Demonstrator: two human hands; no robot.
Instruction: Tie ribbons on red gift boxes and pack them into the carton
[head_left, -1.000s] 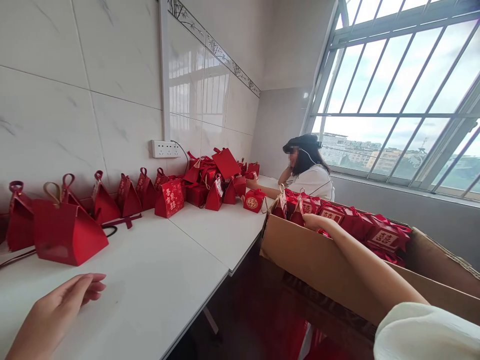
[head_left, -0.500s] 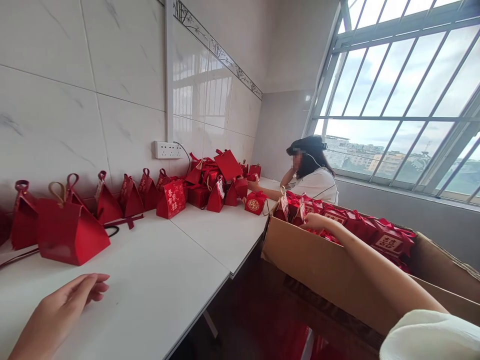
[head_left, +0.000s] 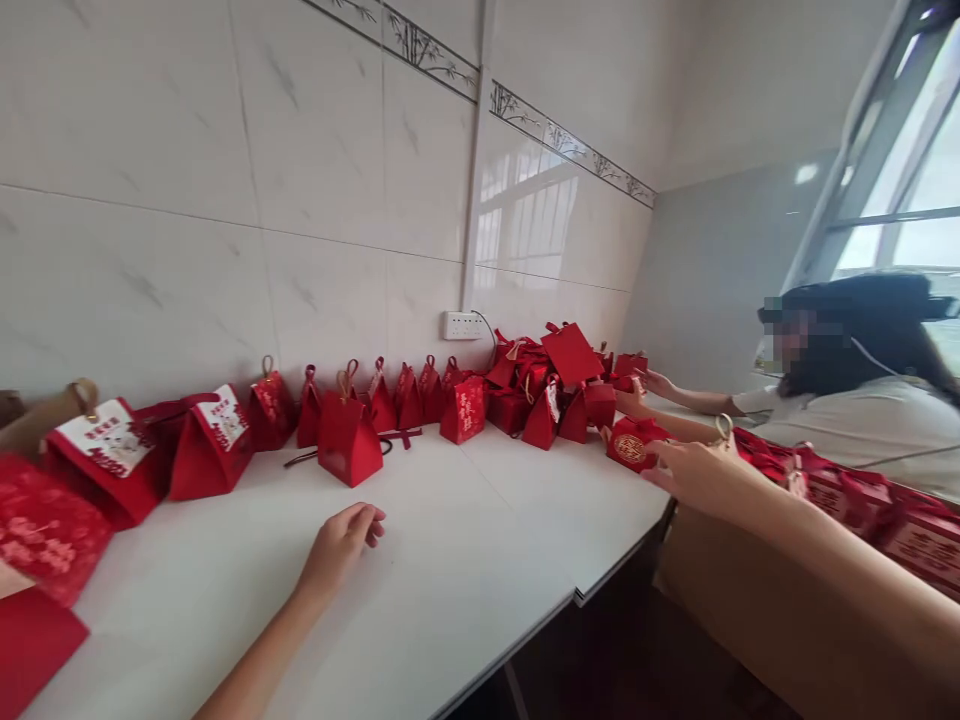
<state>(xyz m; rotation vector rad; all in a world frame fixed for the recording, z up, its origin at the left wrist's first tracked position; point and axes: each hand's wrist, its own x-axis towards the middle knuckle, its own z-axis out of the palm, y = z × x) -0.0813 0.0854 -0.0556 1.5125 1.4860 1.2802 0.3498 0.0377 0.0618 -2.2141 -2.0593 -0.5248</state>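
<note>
from far off i see my left hand [head_left: 343, 543] over the white table [head_left: 472, 545], fingers curled together, and my right hand [head_left: 691, 474] at the red box with the gold circle [head_left: 628, 445] on that table, its grip too hidden to tell

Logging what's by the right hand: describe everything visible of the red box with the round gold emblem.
The red box with the round gold emblem looks like card, with red ribbon apparently on top. It seems to rest on the white tabletop, near the edge, emblem face toward the camera, beside the heap of red boxes. The right hand overlaps its right side in view; whether the fingers grip it can't be told. Its back is hidden.
</note>
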